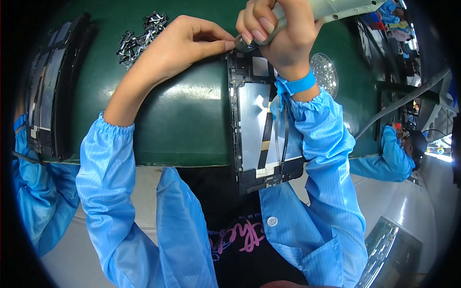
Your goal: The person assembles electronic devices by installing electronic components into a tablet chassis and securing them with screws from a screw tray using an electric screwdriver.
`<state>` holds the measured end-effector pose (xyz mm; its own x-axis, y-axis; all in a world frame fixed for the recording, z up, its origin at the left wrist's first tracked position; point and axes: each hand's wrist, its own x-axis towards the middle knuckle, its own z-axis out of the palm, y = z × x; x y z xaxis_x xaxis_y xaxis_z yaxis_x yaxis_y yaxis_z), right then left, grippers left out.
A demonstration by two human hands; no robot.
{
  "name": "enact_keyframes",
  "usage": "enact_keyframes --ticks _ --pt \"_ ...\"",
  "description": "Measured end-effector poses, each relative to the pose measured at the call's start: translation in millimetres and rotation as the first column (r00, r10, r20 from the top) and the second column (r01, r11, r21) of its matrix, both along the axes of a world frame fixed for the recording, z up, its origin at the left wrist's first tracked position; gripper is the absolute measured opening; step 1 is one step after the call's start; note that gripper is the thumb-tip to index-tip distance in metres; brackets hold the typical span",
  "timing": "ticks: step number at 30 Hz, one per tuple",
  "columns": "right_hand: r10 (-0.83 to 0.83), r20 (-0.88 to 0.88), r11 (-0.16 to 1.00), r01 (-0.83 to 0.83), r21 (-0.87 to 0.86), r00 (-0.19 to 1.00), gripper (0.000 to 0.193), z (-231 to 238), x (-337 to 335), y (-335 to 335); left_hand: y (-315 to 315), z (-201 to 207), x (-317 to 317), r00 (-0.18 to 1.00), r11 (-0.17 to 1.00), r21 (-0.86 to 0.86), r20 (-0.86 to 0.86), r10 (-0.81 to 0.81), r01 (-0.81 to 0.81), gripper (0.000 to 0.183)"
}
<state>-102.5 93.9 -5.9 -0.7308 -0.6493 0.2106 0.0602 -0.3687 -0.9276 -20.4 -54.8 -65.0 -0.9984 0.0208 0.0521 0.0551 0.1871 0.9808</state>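
A grey electric screwdriver (336, 10) is wrapped in the fingers of my right hand (290, 36). Its metal nose points left and down to the far left corner of an opened tablet (254, 110). At that same corner, the thumb and fingertips of my left hand (199, 41) are pinched together, touching or nearly touching the nose. Whatever they hold there is too small to make out. Silver plates, a dark ribbon cable and a black frame show on the tablet, whose near end juts over the table's edge. My right wrist, banded by a blue strap (300, 85), covers part of its right side.
A heap of small metal parts (144, 38) lies on the green table (187, 120) beyond my left forearm. Stacked tablet bodies (50, 86) stand at the left. Right of my wrist is a round dish of tiny pieces (325, 72). A grey cable (408, 98) and a co-worker's sleeve (384, 161) are farther right.
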Motion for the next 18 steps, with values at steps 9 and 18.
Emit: enact_keyframes --ticks 9,18 --pt "-0.01 -0.003 1.0 0.01 0.016 1.0 0.022 1.3 0.8 0.7 1.0 0.6 0.3 1.0 0.999 -0.035 -0.016 -0.001 0.0 0.024" --pt "-0.002 0.002 1.0 0.002 -0.003 1.0 0.021 1.3 1.4 1.1 3.7 -6.6 0.1 0.995 0.999 -0.019 -0.099 0.031 -0.033 0.025"
